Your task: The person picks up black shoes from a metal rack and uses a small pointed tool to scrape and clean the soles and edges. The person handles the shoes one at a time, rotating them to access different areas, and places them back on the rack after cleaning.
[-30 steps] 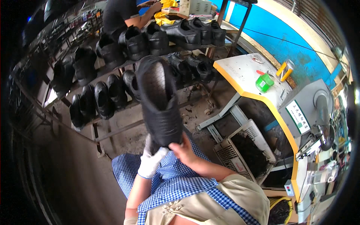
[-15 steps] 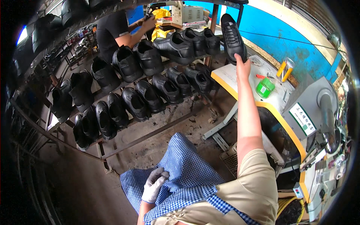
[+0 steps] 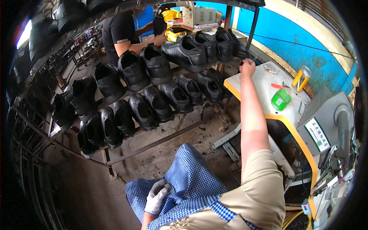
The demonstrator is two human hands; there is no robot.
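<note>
My right hand [image 3: 247, 67], bare, reaches out to the right end of the rack's upper shelf. Its fingers are closed on the end of a black lace-up shoe [image 3: 238, 48], which is now tilted in beside the last shoes of that row. Part of this shoe is hidden by the rack post and its neighbour. My left hand [image 3: 156, 196], in a white glove with grey fingertips, rests on the blue checked apron [image 3: 188, 165] over my lap. Its fingers are curled in, with nothing visible in them.
Rows of black shoes [image 3: 156, 66] fill a metal rack [image 3: 153, 144] ahead. On the right, a white table [image 3: 264, 82] with a yellow edge carries a green container [image 3: 281, 99], a clear jar [image 3: 302, 78] and a grey machine [image 3: 324, 122]. Behind the rack, another person [image 3: 119, 34] works.
My right hand has brought the shoe from upright above the table corner down onto the rack's upper shelf. My left hand stays on my lap, its fingers curled a little more.
</note>
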